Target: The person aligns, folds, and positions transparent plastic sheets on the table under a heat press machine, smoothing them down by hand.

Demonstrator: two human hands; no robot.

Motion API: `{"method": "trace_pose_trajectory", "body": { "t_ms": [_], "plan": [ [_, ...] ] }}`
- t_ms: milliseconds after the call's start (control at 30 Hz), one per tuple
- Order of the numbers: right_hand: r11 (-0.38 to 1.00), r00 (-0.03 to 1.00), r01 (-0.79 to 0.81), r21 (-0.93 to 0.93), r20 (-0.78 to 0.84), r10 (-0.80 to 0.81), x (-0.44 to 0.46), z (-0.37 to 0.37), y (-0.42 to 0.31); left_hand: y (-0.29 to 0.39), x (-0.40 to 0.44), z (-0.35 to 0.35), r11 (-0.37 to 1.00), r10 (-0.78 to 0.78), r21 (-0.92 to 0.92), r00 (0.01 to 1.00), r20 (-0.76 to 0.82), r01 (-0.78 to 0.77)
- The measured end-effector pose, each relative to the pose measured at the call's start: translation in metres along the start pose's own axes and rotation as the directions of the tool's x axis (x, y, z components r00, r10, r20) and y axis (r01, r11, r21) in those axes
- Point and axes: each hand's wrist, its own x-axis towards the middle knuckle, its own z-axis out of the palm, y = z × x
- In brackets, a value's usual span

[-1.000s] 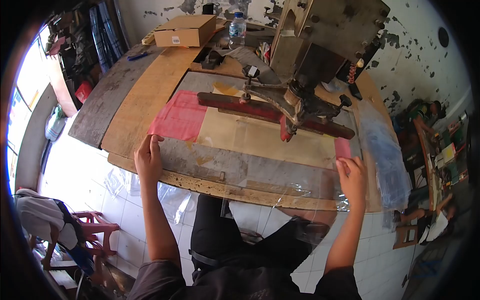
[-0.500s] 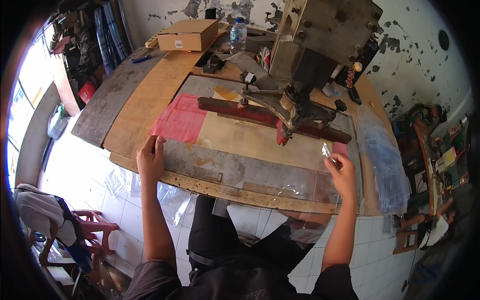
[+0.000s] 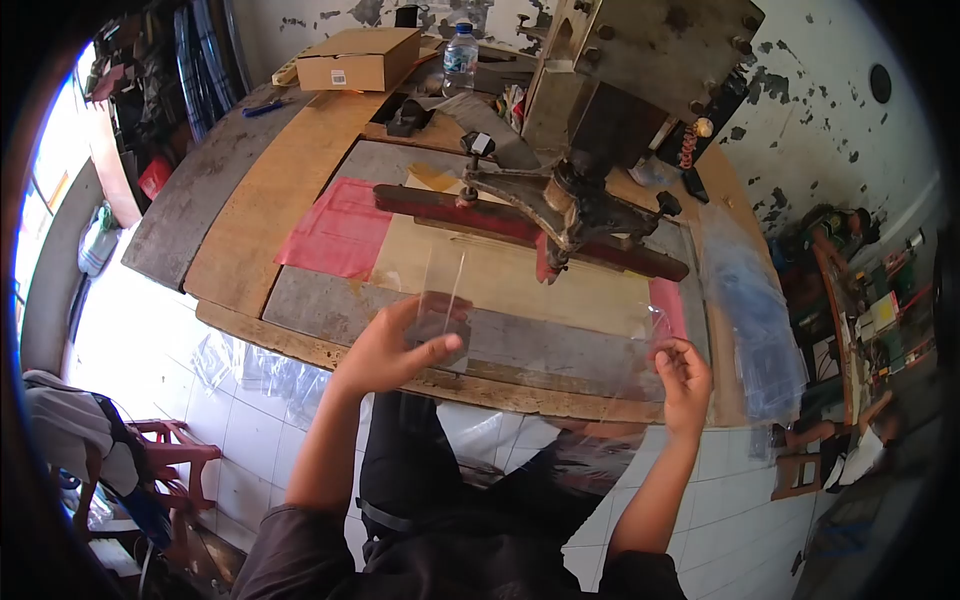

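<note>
A clear plastic sheet (image 3: pixel 560 345) spans the front of the work table, its lower part hanging past the edge over my lap. My right hand (image 3: pixel 684 385) pinches the sheet's right side between thumb and fingers. At its left end, my left hand (image 3: pixel 395 345) is open, thumb apart from the fingers, which lie against or behind the see-through film; exact contact is hard to tell. Beyond both hands, a press head with a long red-brown bar (image 3: pixel 500 225) stands over a cream-coloured sheet (image 3: pixel 420 255). Pink-red material (image 3: pixel 335 230) lies at that sheet's left end.
A stack of clear plastic pieces (image 3: pixel 755 330) lies along the table's right side. At the back are a cardboard box (image 3: pixel 350 65) and a water bottle (image 3: pixel 460 60). A red stool (image 3: pixel 175 450) stands on the floor at left; another person (image 3: pixel 865 435) sits at far right.
My left hand has moved right from beside the pink-red material to the clear sheet's left end, its fingers spreading. My right hand still holds the sheet, slightly lower. The view has shifted a little.
</note>
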Motion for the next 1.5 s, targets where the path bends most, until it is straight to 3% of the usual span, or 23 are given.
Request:
{"method": "trace_pose_trajectory", "body": {
  "t_ms": [33,200,400,633,1500],
  "plan": [
    [1.000,1.000,0.002,-0.001,0.004,-0.002,-0.001,0.004,-0.001,-0.004,0.003,0.000,1.000,0.000,-0.001,1.000,-0.004,0.000],
    [0.999,0.997,0.045,0.019,-0.061,-0.044,0.001,0.031,0.007,-0.032,0.006,-0.004,0.892,-0.052,-0.452,0.997,-0.056,0.022],
    [0.984,0.978,0.146,-0.098,-0.137,-0.158,0.004,0.046,0.032,-0.029,-0.002,0.001,0.930,-0.135,-0.361,0.978,-0.156,0.071],
    [0.991,0.977,0.089,-0.095,-0.185,-0.105,0.003,0.052,0.031,-0.024,0.000,0.001,0.921,-0.206,-0.363,0.967,-0.149,0.140],
    [0.988,0.964,0.133,-0.080,-0.222,-0.147,-0.001,0.050,0.030,-0.026,-0.006,-0.001,0.903,-0.042,-0.430,0.998,-0.047,0.018]
  ]
}}
